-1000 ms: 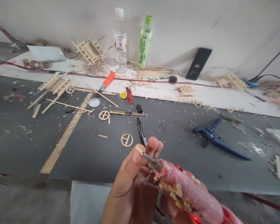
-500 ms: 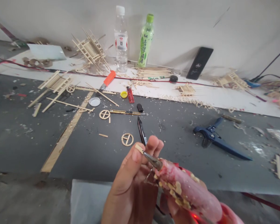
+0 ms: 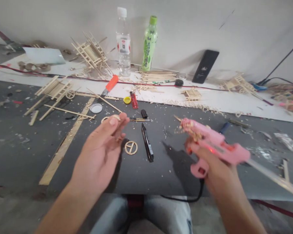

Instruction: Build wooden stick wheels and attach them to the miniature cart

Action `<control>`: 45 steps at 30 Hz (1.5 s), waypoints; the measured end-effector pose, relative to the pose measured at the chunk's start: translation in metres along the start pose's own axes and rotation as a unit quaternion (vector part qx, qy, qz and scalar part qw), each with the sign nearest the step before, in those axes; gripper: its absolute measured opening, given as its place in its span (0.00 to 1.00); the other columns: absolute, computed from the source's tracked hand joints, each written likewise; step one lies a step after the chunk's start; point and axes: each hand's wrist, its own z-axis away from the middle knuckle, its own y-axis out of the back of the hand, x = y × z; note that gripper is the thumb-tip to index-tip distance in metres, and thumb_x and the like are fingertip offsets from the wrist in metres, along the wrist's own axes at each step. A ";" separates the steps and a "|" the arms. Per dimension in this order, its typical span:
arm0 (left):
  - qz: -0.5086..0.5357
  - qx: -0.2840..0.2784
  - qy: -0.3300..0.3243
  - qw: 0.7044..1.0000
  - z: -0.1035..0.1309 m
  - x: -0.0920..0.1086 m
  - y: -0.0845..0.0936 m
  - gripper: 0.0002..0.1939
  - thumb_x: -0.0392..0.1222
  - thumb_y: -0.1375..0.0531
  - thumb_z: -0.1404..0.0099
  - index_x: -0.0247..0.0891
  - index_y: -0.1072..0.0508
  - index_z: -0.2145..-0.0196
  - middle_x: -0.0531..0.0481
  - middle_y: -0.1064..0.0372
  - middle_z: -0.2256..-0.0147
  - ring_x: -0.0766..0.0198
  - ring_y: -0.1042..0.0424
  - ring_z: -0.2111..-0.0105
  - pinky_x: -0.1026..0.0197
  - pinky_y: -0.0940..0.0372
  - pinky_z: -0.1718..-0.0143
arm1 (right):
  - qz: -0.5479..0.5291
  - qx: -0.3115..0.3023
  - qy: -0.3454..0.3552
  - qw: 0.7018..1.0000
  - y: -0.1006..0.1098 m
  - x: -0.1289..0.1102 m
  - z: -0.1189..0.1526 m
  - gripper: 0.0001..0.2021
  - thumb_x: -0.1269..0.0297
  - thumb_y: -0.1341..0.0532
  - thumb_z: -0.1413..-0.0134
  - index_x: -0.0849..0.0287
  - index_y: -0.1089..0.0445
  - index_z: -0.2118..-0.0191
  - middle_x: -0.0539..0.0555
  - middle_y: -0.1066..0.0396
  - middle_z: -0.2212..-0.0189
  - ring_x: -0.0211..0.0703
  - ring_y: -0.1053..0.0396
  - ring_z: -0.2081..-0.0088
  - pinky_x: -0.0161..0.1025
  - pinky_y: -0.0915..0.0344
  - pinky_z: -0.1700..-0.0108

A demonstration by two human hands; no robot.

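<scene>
My right hand (image 3: 217, 169) is wrapped round the handle of a pink hot glue gun (image 3: 207, 138), whose nozzle points left over the table. A glue stick (image 3: 275, 177) juts from its back end. My left hand (image 3: 97, 152) pinches a short wooden stick piece (image 3: 116, 117) between thumb and fingers. Behind those fingertips a wooden wheel (image 3: 104, 120) is mostly hidden. A second wooden wheel (image 3: 131, 148), a ring with crossing bars, lies flat just right of my left hand. Between my hands lies a black marker (image 3: 146, 143), with its black cap (image 3: 144, 113) farther back.
Wooden stick models (image 3: 55, 91) stand at left and along the wall. An orange-handled knife (image 3: 111, 84), a red lighter (image 3: 133, 100) and two bottles (image 3: 124, 48) are farther back. A blue-handled tool (image 3: 224, 127) lies partly behind the glue gun. The gun's black cord (image 3: 185, 199) hangs at the front edge.
My hands have moved apart. The glue gun has swung right, away from the wooden piece. My left hand has gone left with the piece, over the farther wheel.
</scene>
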 end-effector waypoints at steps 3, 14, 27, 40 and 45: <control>-0.143 -0.021 -0.073 0.987 -0.024 0.011 0.015 0.06 0.49 0.28 0.39 0.49 0.18 0.66 0.54 0.18 0.58 0.55 0.23 0.46 0.57 0.26 0.53 | 0.064 0.001 -0.022 0.998 -0.004 -0.010 -0.060 0.15 0.48 0.35 0.45 0.55 0.32 0.68 0.46 0.37 0.78 0.35 0.43 0.81 0.35 0.45 0.81; -0.546 -0.085 -0.207 0.807 -0.039 0.002 0.039 0.10 0.55 0.33 0.36 0.50 0.17 0.67 0.54 0.18 0.59 0.55 0.22 0.56 0.54 0.30 0.48 | 0.216 -0.080 0.018 0.973 -0.043 -0.002 -0.129 0.17 0.49 0.41 0.37 0.58 0.29 0.68 0.47 0.37 0.87 0.44 0.31 0.82 0.42 0.32 0.65; -0.576 -0.203 -0.399 0.684 -0.034 -0.007 0.054 0.03 0.46 0.35 0.32 0.50 0.20 0.64 0.55 0.18 0.60 0.57 0.21 0.57 0.57 0.31 0.49 | 0.206 0.027 0.032 0.978 -0.002 0.010 -0.034 0.17 0.45 0.32 0.44 0.53 0.29 0.59 0.46 0.38 0.73 0.41 0.38 0.71 0.41 0.41 0.66; -0.577 -0.337 -0.469 0.578 -0.050 -0.008 0.054 0.05 0.35 0.36 0.34 0.44 0.24 0.61 0.51 0.18 0.59 0.58 0.17 0.56 0.60 0.26 0.50 | 0.253 -0.178 0.225 0.924 -0.086 -0.009 0.016 0.18 0.64 0.29 0.46 0.56 0.25 0.49 0.58 0.32 0.52 0.55 0.37 0.51 0.57 0.37 0.49; -0.601 -0.381 -0.419 0.564 -0.053 -0.001 0.046 0.08 0.33 0.43 0.31 0.42 0.25 0.64 0.49 0.19 0.61 0.57 0.17 0.63 0.59 0.25 0.65 | 0.251 -0.165 0.223 0.927 -0.092 -0.006 0.015 0.17 0.62 0.32 0.43 0.49 0.24 0.48 0.56 0.32 0.54 0.53 0.36 0.56 0.56 0.36 0.53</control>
